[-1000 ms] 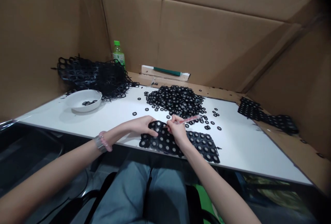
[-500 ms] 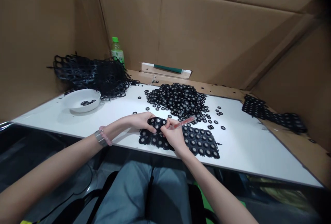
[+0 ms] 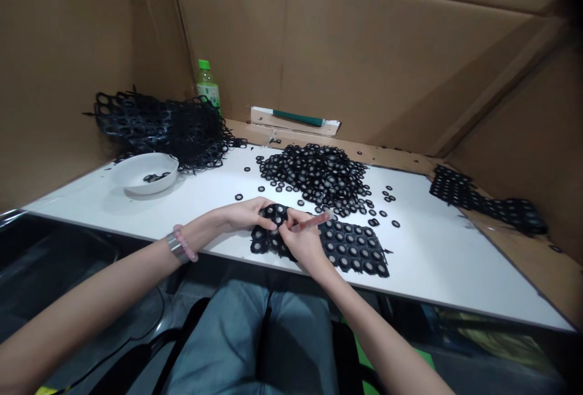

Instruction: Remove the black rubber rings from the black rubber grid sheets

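Observation:
A black rubber sheet (image 3: 353,248) with rows of round rings lies along the near edge of the white table. Its left part is lifted and bent, pinched between the thumb and fingers of my left hand (image 3: 248,213). My right hand (image 3: 304,238) is closed around a reddish, clear pen-like tool (image 3: 314,221) and rests over the middle of the sheet, close to my left fingertips. The tool's tip is hidden by my fingers. Behind the sheet is a heap of loose black rings (image 3: 319,173), with several scattered around it.
A white bowl (image 3: 132,183) with a few black pieces stands at the left. Behind it are a tangle of black netting (image 3: 159,124) and a green-capped bottle (image 3: 208,88). More ringed sheets (image 3: 487,202) lie at the right. Cardboard walls (image 3: 387,54) surround the table.
My right hand has shifted slightly left along the sheet, and the tool with it. My left hand still holds the sheet's left part. The whole view has shifted slightly.

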Available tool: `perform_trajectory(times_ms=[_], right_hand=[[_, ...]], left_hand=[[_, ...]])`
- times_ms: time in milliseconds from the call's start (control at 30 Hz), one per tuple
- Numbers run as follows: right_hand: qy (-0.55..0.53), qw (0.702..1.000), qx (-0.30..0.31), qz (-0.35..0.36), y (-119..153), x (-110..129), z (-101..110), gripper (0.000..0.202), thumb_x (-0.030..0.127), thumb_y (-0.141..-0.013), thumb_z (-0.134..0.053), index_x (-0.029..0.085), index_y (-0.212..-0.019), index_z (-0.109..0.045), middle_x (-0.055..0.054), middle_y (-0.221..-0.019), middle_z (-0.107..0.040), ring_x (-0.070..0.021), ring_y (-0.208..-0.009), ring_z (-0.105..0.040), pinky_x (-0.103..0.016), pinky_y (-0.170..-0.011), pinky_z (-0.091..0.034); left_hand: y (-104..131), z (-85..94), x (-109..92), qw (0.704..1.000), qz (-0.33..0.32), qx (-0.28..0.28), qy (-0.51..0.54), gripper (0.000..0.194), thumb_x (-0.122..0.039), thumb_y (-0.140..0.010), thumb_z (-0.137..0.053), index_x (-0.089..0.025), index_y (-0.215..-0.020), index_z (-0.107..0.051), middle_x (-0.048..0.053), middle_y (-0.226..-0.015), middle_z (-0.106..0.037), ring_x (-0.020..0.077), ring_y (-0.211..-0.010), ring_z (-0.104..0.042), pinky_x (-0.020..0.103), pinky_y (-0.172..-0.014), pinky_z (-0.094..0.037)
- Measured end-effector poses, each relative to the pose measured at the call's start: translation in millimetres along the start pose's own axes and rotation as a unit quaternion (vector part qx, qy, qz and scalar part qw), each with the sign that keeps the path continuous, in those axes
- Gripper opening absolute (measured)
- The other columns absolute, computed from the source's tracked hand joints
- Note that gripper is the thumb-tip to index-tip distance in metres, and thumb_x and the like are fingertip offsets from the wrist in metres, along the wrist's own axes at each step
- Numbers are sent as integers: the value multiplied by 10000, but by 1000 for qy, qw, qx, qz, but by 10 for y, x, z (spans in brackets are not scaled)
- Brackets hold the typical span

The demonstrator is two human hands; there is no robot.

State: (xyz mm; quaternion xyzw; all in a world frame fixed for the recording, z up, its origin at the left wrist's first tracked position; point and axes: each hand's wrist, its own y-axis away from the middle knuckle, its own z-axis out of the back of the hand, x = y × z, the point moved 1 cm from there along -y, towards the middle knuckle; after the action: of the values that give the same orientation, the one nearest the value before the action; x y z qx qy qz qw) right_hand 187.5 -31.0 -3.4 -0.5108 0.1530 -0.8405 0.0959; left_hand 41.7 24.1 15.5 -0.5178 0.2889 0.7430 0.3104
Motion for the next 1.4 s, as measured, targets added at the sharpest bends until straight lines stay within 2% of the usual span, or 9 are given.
perform_trajectory(times_ms=[267,333,433,533,667,767,867,1067,1400], right_hand=[[-156,983,-29,-88,-27,-129,45,221,127,-602,-480,212,-493,-308,84,-402,-357,-87,-391,-391,-204,-411,-271],[-203,972,-39,-110,-29,-163,46,228,135,-612,-491,213,-498,-310,89,-387,-372,-84,-363,-396,-198,-388,-264],[-232,963,-55,-125,-34,-170,52,245,132,-610,-509,210,-493,-307,93,-363,-386,-74,-345,-382,-188,-377,-248],[-241,959,-66,-132,-26,-129,65,235,129,-610,-515,206,-503,-320,95,-358,-404,-70,-345,-381,-180,-379,-242],[-247,958,-46,-140,37,-62,57,231,139,-624,-508,208,-506,-322,95,-355,-398,-73,-345,-384,-180,-370,-234],[-244,958,-30,-145,87,-46,36,235,131,-613,-494,215,-504,-303,96,-346,-380,-79,-336,-366,-188,-358,-221],[-193,973,-33,-121,96,-43,28,233,117,-592,-483,215,-495,-295,96,-361,-351,-78,-353,-343,-199,-375,-224],[-88,992,-24,-85,78,-12,32,231,107,-570,-469,210,-467,-290,86,-390,-303,-85,-415,-323,-215,-432,-245],[-130,984,-1,-125,94,13,20,231,122,-581,-476,218,-482,-291,92,-354,-343,-90,-350,-391,-203,-385,-273]], left_hand=[[18,162,-94,974,45,32,-218,405,-469,-699,-584,-128,-917,-584,50,-890,-628,197,-782,-551,265,-667,-420],[94,181,-180,944,43,-33,-326,483,-521,-695,-574,-130,-978,-554,73,-943,-617,223,-826,-550,292,-706,-414],[285,76,-313,876,-60,-147,-456,488,-525,-695,-587,-162,-1013,-517,80,-1015,-584,247,-920,-516,331,-786,-380],[435,-108,-319,846,-153,-95,-502,389,-488,-717,-593,-195,-966,-533,47,-969,-580,215,-892,-520,305,-784,-375],[443,-196,-192,830,-175,-21,-530,253,-396,-806,-529,-187,-947,-544,39,-904,-581,165,-812,-549,241,-689,-402],[395,-206,-119,757,-236,14,-609,159,-255,-870,-433,-165,-840,-560,47,-798,-589,146,-704,-546,238,-607,-393],[382,-241,-83,687,-273,-8,-673,214,-133,-870,-370,-151,-764,-554,46,-716,-592,141,-613,-518,255,-536,-363],[427,-293,-51,660,-318,-96,-674,232,-120,-866,-382,-159,-694,-533,12,-633,-581,128,-577,-505,259,-507,-334],[407,-301,73,644,-359,-148,-660,257,-127,-865,-399,-165,-653,-540,-12,-554,-542,104,-531,-479,250,-526,-336]])
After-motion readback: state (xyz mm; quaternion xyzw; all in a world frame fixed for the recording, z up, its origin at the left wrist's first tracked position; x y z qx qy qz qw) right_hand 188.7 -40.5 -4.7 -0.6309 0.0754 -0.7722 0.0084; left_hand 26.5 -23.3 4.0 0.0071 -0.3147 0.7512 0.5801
